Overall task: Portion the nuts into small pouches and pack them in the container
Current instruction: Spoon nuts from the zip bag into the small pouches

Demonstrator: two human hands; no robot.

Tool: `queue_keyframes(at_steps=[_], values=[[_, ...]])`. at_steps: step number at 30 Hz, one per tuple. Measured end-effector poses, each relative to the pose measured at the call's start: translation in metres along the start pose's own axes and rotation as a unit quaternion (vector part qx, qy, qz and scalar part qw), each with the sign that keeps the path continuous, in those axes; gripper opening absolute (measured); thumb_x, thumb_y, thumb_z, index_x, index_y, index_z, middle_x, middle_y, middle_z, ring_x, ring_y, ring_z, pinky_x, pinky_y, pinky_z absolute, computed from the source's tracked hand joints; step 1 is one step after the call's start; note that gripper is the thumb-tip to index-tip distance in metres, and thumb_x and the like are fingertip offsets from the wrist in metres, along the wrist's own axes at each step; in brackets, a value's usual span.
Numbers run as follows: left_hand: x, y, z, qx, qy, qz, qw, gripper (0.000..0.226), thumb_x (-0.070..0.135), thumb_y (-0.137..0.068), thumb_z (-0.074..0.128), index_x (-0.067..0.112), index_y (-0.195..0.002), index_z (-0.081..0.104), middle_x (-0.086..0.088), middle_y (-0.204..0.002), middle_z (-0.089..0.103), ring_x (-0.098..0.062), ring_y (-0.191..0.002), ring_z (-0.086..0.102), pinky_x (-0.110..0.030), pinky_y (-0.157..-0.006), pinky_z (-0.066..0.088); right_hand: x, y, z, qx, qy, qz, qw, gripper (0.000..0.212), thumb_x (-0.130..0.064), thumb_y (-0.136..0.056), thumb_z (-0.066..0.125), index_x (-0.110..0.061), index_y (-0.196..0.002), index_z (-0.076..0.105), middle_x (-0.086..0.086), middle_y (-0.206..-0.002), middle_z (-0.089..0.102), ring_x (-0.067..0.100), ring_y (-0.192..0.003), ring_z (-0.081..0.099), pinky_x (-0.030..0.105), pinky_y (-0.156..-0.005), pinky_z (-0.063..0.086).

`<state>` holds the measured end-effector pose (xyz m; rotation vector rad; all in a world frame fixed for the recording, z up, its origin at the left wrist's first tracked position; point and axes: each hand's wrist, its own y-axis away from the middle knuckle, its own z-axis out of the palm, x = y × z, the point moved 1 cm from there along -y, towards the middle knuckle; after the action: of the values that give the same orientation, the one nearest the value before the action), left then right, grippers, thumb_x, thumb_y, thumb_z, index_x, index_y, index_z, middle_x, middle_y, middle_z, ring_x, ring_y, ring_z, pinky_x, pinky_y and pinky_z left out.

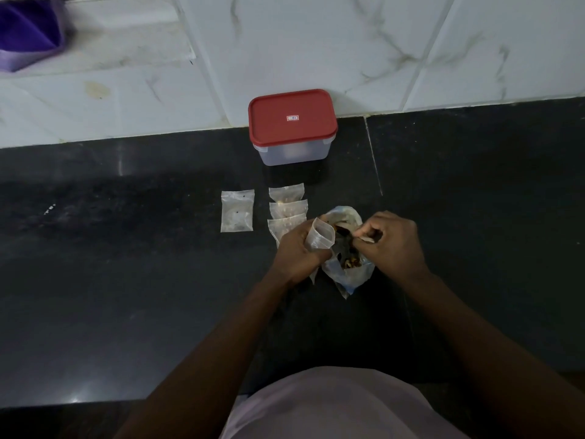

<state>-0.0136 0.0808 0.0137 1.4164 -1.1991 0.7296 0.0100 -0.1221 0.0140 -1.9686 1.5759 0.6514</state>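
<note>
- The small pouch (320, 236) is gripped in the left hand (296, 248), fingers curled round its body; its mouth is held open and tilted toward the right hand, presumably so that nuts can be dropped straight in.
- The right hand (391, 242) is held with fingers curled, and a pale piece (367, 239) is pinched between thumb and fingertips; it is judged to be a nut, though this cannot be told for certain.
- The large bag (348, 274) is laid open on the counter (126, 248) directly between the hands, just beside the pouch mouth; the nuts (346, 259) are seen dark inside it, so each transfer is kept short.
- Three filled pouches (287, 210) are laid overlapping in a column behind the left hand, apparently set aside as finished; whether they are sealed cannot be told.
- A flat pouch (237, 211) is kept to their left, apart, probably as unused stock.
- The container (292, 153) is stood against the wall behind the pouches, with its red lid (291, 118) on; packing is judged not yet begun.
</note>
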Motion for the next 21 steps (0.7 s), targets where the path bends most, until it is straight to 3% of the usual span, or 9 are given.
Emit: queue_keyframes(at_steps=[9, 12, 21], values=[[0.003, 0.003, 0.006, -0.005, 0.009, 0.013, 1.0, 0.048, 0.004, -0.085, 0.077, 0.041, -0.109, 0.06, 0.016, -0.102, 0.069, 0.015, -0.094, 0.064, -0.011, -0.08, 0.052, -0.003, 0.002, -0.027, 0.053, -0.056, -0.003, 0.997, 0.013, -0.006, -0.074, 0.086, -0.013, -0.077, 0.075, -0.003, -0.078, 0.072, 0.009, -0.072, 0.07, 0.036, -0.066, 0.061], [0.006, 0.003, 0.005, -0.011, 0.012, 0.014, 1.0, 0.048, 0.003, -0.086, 0.076, 0.043, -0.106, 0.059, 0.017, -0.101, 0.069, 0.016, -0.092, 0.064, -0.009, -0.078, 0.052, -0.005, -0.001, -0.016, 0.031, -0.033, 0.017, 0.999, 0.014, -0.006, -0.074, 0.086, -0.014, -0.079, 0.075, -0.005, -0.08, 0.07, 0.006, -0.072, 0.067, 0.037, -0.068, 0.061], [0.003, 0.001, 0.004, -0.011, 0.006, 0.013, 1.0, 0.048, 0.0, -0.085, 0.075, 0.042, -0.104, 0.059, 0.016, -0.099, 0.068, 0.017, -0.088, 0.064, -0.008, -0.075, 0.051, -0.005, 0.007, -0.027, 0.039, -0.086, 0.072, 0.993, 0.012, -0.009, -0.075, 0.086, -0.016, -0.078, 0.076, -0.01, -0.076, 0.072, 0.003, -0.071, 0.069, 0.019, -0.067, 0.057]])
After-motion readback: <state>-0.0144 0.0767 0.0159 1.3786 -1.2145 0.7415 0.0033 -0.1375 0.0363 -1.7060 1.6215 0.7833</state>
